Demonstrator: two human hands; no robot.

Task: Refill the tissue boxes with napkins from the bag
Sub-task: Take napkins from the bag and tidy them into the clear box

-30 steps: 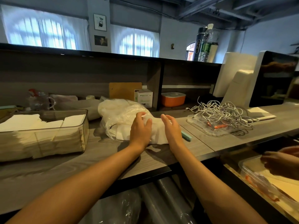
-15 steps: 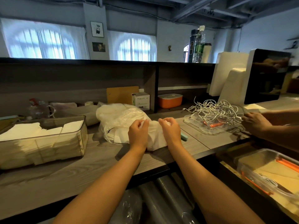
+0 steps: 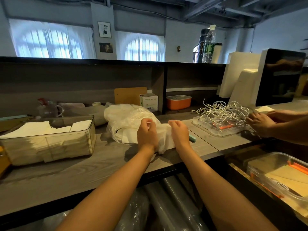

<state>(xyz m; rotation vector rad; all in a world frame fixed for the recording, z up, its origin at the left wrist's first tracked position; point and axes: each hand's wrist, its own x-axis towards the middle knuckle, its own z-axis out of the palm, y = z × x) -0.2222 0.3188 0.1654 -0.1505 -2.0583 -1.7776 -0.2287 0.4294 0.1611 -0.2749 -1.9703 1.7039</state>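
Head view. The bag (image 3: pixel 128 120) is seen lying on its side at mid-counter, a crumpled, translucent white plastic sack, bulging at its far left and tapering toward the near right; its long axis runs from far left to near right, the mouth end pointing toward the hands. Flat white napkins (image 3: pixel 124 137) are made out through the film, stacked low inside. The counter (image 3: pixel 103 164) is grey, wood-grained laminate with a dark front edge.

The tissue box (image 3: pixel 50 144) is set to the left of the bag, well apart from the hands: a clear, rounded-corner rectangular tub, long axis left to right, open top up, holding white napkins whose top layer is uneven.

The left hand (image 3: pixel 146 133) is curled, fingertips pinched together on a fold of bag film at the mouth end. The right hand (image 3: pixel 179 130) is likewise curled beside it, fingers bent in over the film; the plastic is gripped between the two, the hands close but not touching.

At far right, a clear tray (image 3: pixel 218 129) carries a tangle of white cables (image 3: pixel 221 112), touched by another person's hand (image 3: pixel 259 124). An orange lidded container (image 3: pixel 178 102) sits in the shelf recess behind.
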